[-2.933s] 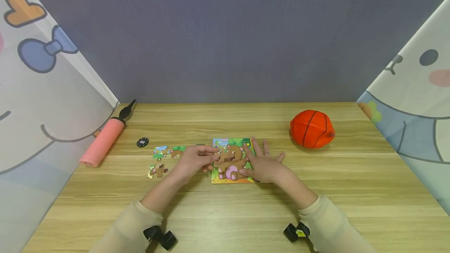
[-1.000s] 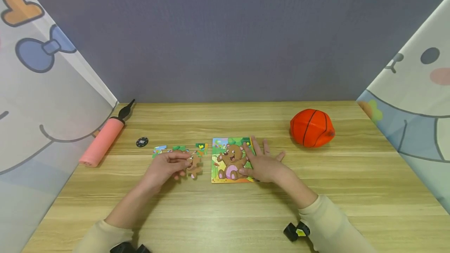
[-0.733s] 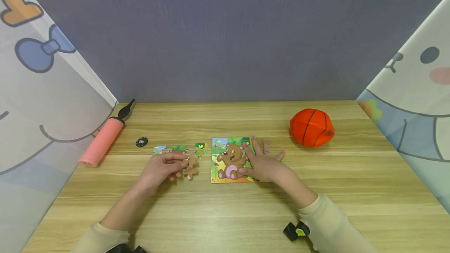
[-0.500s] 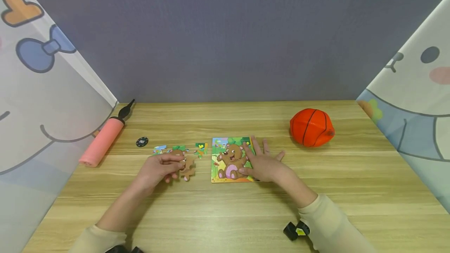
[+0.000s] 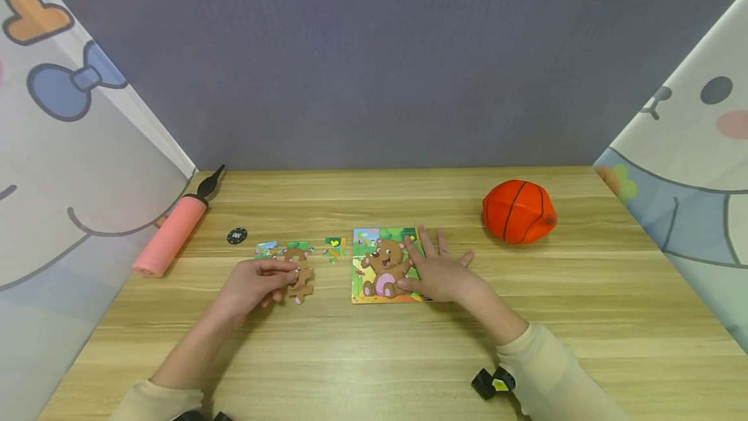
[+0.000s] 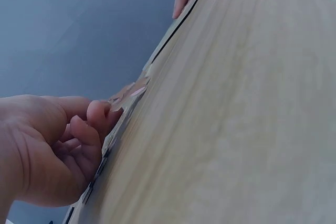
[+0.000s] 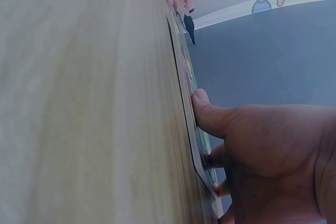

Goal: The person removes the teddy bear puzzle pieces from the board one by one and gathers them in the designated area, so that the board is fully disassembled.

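Note:
My left hand (image 5: 251, 284) pinches a brown bear jigsaw piece (image 5: 301, 284) between thumb and fingertips, left of the puzzle board. In the left wrist view the piece (image 6: 128, 95) sticks out past the fingertips, close over the table. Near this hand lie a blue-and-green jigsaw piece (image 5: 266, 249) and a piece with a brown curve (image 5: 296, 251), partly overlapped by the held one. My right hand (image 5: 441, 277) rests with spread fingers on the right side of the bear puzzle board (image 5: 365, 294), covering part of the picture. In the right wrist view its thumb (image 7: 202, 103) touches the board's surface.
Between the hands lies a green-and-orange jigsaw piece (image 5: 335, 247). A black round chip (image 5: 236, 236) and a pink hand pump (image 5: 172, 236) are at the left. A dented red ball (image 5: 519, 212) stands at the back right. A grey partition (image 5: 374, 63) rises behind the wooden table (image 5: 374, 356).
My left hand has moved left from over the puzzle board's left part, carrying the bear jigsaw piece with it, and has kept drifting left. The right hand has stayed on the board.

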`<act>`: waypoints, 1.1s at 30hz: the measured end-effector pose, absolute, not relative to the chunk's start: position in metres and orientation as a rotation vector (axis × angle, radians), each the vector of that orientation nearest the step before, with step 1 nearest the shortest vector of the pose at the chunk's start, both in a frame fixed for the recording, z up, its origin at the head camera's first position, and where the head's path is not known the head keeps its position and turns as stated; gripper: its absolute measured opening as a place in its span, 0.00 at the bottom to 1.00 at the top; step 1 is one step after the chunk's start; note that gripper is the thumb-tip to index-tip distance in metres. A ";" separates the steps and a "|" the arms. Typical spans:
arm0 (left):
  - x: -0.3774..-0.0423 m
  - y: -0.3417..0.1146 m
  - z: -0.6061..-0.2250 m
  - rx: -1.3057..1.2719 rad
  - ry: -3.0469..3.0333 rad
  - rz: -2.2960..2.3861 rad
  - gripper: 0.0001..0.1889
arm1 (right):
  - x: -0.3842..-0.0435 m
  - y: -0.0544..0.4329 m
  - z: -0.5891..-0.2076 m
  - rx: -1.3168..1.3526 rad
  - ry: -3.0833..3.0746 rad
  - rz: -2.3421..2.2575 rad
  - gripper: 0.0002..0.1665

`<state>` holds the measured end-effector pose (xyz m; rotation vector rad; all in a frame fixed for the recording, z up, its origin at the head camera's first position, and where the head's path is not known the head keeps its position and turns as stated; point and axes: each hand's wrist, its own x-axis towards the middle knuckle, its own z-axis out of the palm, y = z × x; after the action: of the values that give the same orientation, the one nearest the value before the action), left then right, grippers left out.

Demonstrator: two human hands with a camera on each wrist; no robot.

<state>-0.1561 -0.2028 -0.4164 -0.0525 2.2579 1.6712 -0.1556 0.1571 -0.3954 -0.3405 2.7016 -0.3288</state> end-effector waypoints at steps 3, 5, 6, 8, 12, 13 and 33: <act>-0.156 -0.206 -0.416 -0.066 2.264 1.659 0.17 | -0.155 0.158 -0.395 -0.337 2.701 -0.328 0.54; -0.157 -0.207 -0.415 -0.066 2.274 1.648 0.18 | -0.155 0.158 -0.395 -0.341 2.704 -0.330 0.54; -0.157 -0.208 -0.415 -0.059 2.282 1.641 0.18 | -0.155 0.158 -0.395 -0.342 2.705 -0.331 0.54; -0.157 -0.209 -0.415 -0.052 2.290 1.630 0.18 | -0.155 0.158 -0.395 -0.345 2.706 -0.334 0.54; -0.158 -0.210 -0.414 -0.053 2.293 1.619 0.18 | -0.155 0.159 -0.395 -0.348 2.704 -0.341 0.54; -0.158 -0.210 -0.414 -0.052 2.292 1.618 0.18 | -0.155 0.159 -0.395 -0.345 2.703 -0.343 0.54; -0.155 -0.211 -0.410 -0.083 2.391 1.634 0.14 | -0.157 0.158 -0.397 -0.344 2.699 -0.348 0.55</act>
<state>-0.1547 -0.2108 -0.4103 -0.0831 2.3908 1.6345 -0.1574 0.1583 -0.3972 -0.3443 2.6994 -0.3485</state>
